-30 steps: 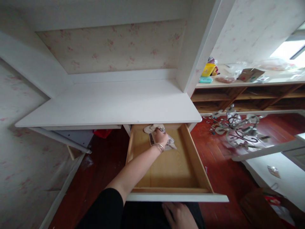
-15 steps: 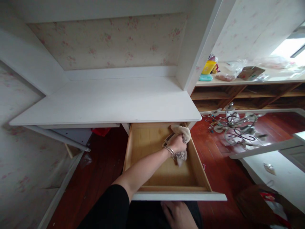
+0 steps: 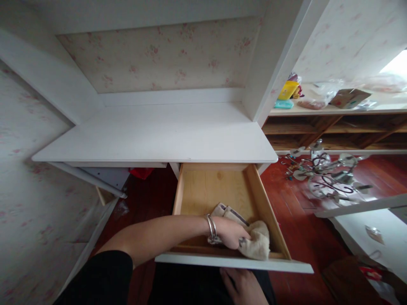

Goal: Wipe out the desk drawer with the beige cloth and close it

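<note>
The left hand (image 3: 230,232) presses a cloth (image 3: 254,239) in the front right corner of the open drawer (image 3: 206,190). The cloth lies just right of the fingers. The right hand (image 3: 243,286) rests below the drawer front, fingers loosely spread, holding nothing.

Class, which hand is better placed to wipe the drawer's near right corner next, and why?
Probably the left hand: it grips the cloth inside the drawer, beside that corner. The right hand lies below the drawer front, holding nothing.

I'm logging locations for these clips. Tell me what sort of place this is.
Probably a room in a home, perhaps being cleaned out: a white built-in desk against floral wallpaper, its drawer open, and a chandelier lying on the wooden floor.
</note>
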The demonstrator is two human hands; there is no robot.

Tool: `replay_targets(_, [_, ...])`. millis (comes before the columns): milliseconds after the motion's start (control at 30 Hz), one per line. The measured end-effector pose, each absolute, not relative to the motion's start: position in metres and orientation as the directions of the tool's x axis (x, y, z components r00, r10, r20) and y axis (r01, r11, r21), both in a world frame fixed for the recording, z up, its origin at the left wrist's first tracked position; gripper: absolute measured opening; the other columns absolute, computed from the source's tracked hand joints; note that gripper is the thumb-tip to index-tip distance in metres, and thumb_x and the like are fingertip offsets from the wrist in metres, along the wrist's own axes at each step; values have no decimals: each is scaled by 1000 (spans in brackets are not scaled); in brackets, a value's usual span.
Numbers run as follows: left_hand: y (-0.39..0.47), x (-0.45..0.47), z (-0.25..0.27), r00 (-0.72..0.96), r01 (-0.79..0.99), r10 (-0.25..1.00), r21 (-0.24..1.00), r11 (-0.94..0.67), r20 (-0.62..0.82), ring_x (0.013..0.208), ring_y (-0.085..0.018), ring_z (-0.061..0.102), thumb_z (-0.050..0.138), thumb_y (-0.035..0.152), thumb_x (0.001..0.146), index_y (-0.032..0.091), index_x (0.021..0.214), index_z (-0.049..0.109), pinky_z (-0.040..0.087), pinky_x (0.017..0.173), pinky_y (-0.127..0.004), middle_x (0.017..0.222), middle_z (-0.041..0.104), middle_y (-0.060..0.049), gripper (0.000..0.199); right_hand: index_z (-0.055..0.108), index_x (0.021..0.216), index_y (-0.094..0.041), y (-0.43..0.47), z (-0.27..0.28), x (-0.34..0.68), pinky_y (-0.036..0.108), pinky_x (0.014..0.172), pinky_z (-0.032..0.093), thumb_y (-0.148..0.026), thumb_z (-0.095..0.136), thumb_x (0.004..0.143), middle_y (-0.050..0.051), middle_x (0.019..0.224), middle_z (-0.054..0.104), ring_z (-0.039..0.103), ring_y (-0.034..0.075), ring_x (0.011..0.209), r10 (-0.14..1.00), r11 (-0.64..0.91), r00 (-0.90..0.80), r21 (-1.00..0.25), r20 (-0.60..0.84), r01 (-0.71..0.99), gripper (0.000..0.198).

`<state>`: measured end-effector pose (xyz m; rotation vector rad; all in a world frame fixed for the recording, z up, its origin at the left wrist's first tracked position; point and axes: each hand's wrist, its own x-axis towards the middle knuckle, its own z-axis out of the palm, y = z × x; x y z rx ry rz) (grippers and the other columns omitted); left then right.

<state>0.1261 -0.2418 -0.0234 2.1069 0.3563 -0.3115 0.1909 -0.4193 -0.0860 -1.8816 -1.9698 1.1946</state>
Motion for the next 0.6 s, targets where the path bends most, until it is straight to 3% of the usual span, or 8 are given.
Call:
replay_targets(67, [-231,108,-17,902,387,56,744,-545,-428,57,-18,55,56,-1,48,27,61,64,39,56,-28,52,55,5,31,72,104,-22,-420,-87,191,34,91,46,-30,36,98,9,107,73,67,26,101,890,-115,-198,-622,-411,775,38])
replay_targets(100, [-225,97,-15,880,433,78,723,-538,-468,57,-18,55,57,-1,47,27,58,64,39,57,-28,50,54,5,31,72,104,-21,-420,-87,191,34,92,46,-30,35,99,9,108,73,66,26,103,886,-112,-204,-621,-415,776,38])
replay_targets(233, [-205,45,-19,730,683,379,590,-431,-569,59,-20,60,63,-1,48,27,45,59,43,68,-32,38,48,4,29,70,109,-22,-419,-87,192,34,94,45,-32,32,100,9,114,71,65,26,109,887,-93,-226,-634,-403,768,41])
replay_targets(367, [-195,4,-22,696,717,495,534,-448,-520,72,-26,64,67,-3,48,20,34,43,43,85,-42,38,47,-1,36,71,107,-22,-418,-86,193,32,94,45,-34,31,100,9,112,72,65,26,108,889,-97,-228,-649,-398,754,42])
replay_targets(467, [-180,-6,-23,681,729,571,503,-465,-459,80,-27,64,70,-1,51,18,33,34,39,94,-43,44,52,-4,44,72,105,-22,-418,-86,193,32,92,46,-35,32,100,9,108,73,67,26,106,896,-99,-222,-659,-385,746,42])
replay_targets(533, [-160,-4,-24,660,745,618,481,-462,-428,84,-25,64,72,3,58,18,35,35,39,96,-40,50,56,-6,47,72,104,-23,-420,-88,192,31,90,46,-36,32,100,8,107,74,67,25,104,904,-100,-214,-668,-371,737,42])
replay_targets(600, [-134,1,-24,634,764,660,457,-455,-403,89,-21,63,73,15,70,19,44,45,40,97,-39,63,62,-6,38,72,103,-24,-423,-91,192,30,88,46,-37,33,100,7,105,74,68,24,101,911,-114,-194,-673,-364,731,41])
